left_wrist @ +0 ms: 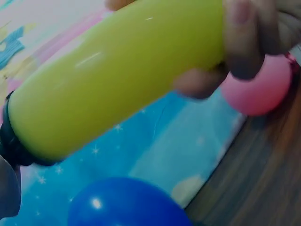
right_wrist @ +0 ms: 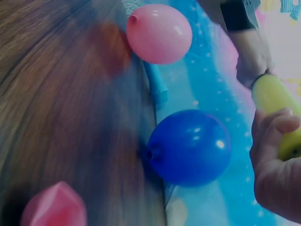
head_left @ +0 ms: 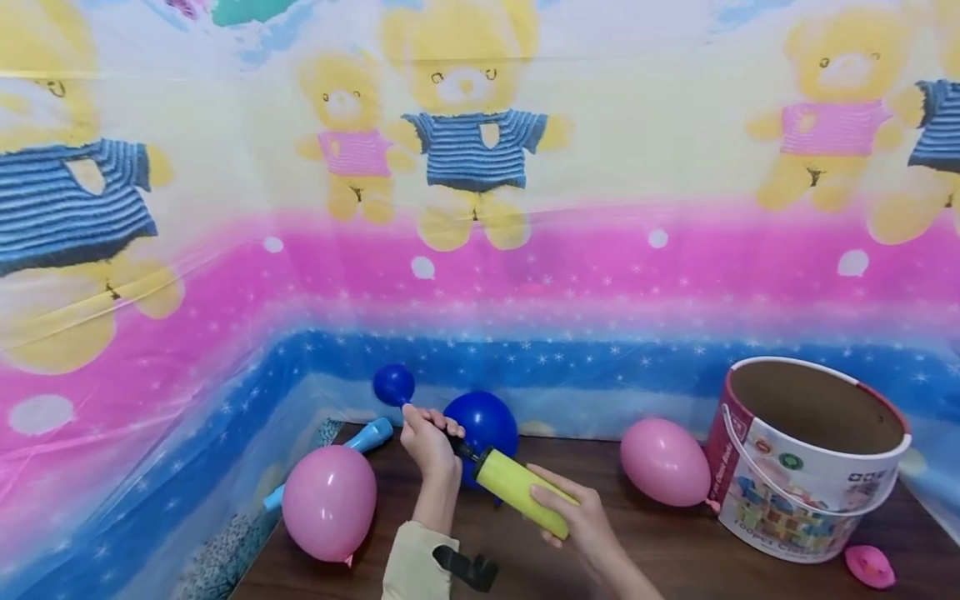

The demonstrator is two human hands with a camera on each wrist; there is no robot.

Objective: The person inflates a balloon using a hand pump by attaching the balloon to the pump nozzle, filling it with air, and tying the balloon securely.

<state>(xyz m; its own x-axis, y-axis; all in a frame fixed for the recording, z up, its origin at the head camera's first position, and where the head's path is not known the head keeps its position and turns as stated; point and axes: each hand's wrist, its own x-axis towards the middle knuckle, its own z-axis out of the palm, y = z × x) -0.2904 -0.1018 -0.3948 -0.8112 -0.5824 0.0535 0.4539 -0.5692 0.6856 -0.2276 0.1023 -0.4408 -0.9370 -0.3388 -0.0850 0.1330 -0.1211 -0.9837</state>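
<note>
A yellow-green balloon pump (head_left: 519,490) slants between my two hands above the table. My right hand (head_left: 592,521) grips its barrel, fingers wrapped round it in the right wrist view too. At the pump's black end, my left hand (head_left: 433,450) holds the nozzle together with the neck of a small, partly filled blue balloon (head_left: 393,385). That balloon stands up above my left thumb. The nozzle itself is hidden by my fingers. Behind the pump sits a larger, full blue balloon (head_left: 487,421) on the table, partly covered by my left hand and the pump.
A pink balloon (head_left: 330,504) lies at the left, near a light-blue pump (head_left: 371,435). Another pink balloon (head_left: 663,462) touches or nearly touches a large bucket (head_left: 806,500) at the right. A small pink item (head_left: 870,567) lies before the bucket. A printed cloth (head_left: 600,367) hangs behind.
</note>
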